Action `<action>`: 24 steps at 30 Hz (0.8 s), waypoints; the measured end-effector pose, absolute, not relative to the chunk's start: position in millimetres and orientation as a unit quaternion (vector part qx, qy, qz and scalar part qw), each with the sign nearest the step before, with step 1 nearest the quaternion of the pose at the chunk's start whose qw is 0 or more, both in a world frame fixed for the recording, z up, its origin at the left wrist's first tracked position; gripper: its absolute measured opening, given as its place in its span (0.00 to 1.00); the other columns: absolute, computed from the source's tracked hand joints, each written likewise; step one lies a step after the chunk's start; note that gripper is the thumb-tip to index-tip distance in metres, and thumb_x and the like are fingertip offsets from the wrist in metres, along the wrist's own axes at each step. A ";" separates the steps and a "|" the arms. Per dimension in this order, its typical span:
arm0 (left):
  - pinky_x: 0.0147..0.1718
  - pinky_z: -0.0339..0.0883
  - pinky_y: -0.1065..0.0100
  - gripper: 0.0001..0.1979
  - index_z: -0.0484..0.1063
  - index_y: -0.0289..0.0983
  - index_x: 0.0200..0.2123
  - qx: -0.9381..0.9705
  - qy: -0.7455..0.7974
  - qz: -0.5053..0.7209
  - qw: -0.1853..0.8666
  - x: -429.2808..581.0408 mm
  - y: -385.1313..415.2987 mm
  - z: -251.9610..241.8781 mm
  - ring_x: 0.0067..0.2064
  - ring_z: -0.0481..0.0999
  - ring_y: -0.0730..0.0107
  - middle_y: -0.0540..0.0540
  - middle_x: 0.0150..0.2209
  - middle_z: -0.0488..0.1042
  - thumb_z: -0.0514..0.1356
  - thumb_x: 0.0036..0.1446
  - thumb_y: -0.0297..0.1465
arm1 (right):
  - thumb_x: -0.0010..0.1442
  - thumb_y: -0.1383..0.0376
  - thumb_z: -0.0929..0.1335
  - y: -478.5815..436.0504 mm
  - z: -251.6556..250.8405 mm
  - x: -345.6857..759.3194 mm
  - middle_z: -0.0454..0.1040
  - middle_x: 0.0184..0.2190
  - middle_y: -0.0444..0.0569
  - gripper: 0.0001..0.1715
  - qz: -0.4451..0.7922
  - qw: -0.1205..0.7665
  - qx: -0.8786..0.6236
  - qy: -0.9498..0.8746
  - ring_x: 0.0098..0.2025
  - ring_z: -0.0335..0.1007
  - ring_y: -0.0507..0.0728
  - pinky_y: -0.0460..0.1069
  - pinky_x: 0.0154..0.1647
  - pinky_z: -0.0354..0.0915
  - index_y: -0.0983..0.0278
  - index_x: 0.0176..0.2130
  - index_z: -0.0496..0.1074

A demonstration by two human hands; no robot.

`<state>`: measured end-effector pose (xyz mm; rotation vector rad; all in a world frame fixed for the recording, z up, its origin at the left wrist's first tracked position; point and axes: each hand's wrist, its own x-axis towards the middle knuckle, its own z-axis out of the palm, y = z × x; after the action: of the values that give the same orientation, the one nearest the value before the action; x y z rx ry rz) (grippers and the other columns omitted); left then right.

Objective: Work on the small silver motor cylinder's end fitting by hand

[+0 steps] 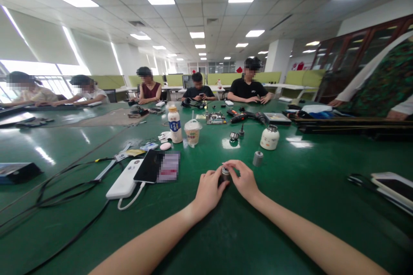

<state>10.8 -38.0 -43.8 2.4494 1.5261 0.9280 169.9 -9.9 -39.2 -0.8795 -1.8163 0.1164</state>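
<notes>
My left hand (209, 187) is wrapped round a small dark metal cylinder (225, 175) standing on the green table. Over its top bends my right hand (242, 179), fingertips pinched together at the cylinder's upper rim. Whether those fingertips hold a small part of their own is hidden. Just beyond, to the right, stands a similar grey metal cylinder (258, 158). Farther back are a small dark fitting with a stem (241, 130) and a shiny black round part (234, 138).
A white power bank (125, 179) cabled to a phone (148, 166) lies left. Behind stand a bottle (174, 125), a lidded cup (192, 132) and a white jar (269, 138). A circuit board (216, 118) and power drill (247, 116) lie farther off. Several people sit around the green table (306, 193).
</notes>
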 end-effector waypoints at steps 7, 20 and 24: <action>0.46 0.65 0.59 0.24 0.61 0.39 0.61 0.808 0.504 0.301 0.053 11.4 -38.7 -41.9 0.49 0.74 0.57 0.42 0.46 0.77 0.60 0.63 0.31 | 0.66 0.63 0.64 -11.2 -37.5 168.9 0.79 0.39 0.48 0.09 0.067 0.535 -0.370 -0.757 0.44 0.76 0.59 0.55 0.48 0.71 0.58 0.41 0.73; 0.46 0.65 0.59 0.23 0.60 0.39 0.61 0.809 0.504 0.299 0.053 12.1 -39.6 -40.7 0.48 0.74 0.57 0.42 0.46 0.77 0.59 0.63 0.31 | 0.65 0.64 0.64 -10.6 -40.7 165.4 0.79 0.37 0.48 0.05 0.081 0.559 -0.377 -0.734 0.42 0.77 0.59 0.54 0.46 0.72 0.58 0.39 0.71; 0.46 0.65 0.59 0.24 0.60 0.39 0.61 0.808 0.504 0.299 0.053 11.7 -39.6 -41.3 0.48 0.74 0.57 0.42 0.46 0.77 0.59 0.63 0.32 | 0.65 0.64 0.64 -11.3 -40.2 164.6 0.79 0.37 0.47 0.05 0.085 0.564 -0.381 -0.728 0.41 0.77 0.59 0.54 0.45 0.72 0.58 0.38 0.71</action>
<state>11.7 -39.6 -41.3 2.4579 1.5325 0.9092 164.6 -11.3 -40.2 -0.8960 -1.7137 0.1997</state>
